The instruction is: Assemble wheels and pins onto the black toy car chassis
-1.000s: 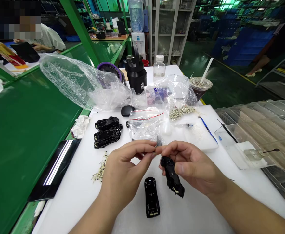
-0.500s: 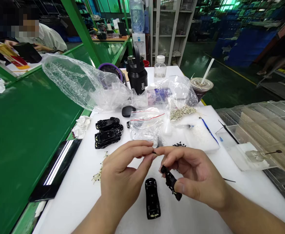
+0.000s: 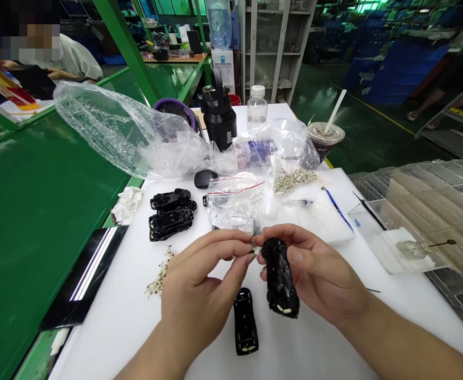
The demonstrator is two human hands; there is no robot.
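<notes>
From where I stand, the left hand (image 3: 199, 279) has its thumb and fingertips drawn together on a small dark piece (image 3: 251, 253), too tiny and hidden to make out. The right hand (image 3: 322, 274) grasps a black toy car (image 3: 282, 279), tilted above the white tabletop (image 3: 120, 301), with its fingertips just beside the left's.

Take that car as the centre of a dial, twelve pointing away from the person. A second black car (image 3: 246, 323) lies at seven o'clock, and a scatter of pale bits (image 3: 160, 274) at nine. At ten, more black cars (image 3: 171, 217) sit bunched together. A red-striped zip bag (image 3: 231, 203) lies at eleven, with a black bottle (image 3: 220, 124) farther out. A clump of pale pieces (image 3: 292, 182) rests at twelve, a blue tool (image 3: 337, 208) at one and a clear divided case (image 3: 433, 206) at two.
</notes>
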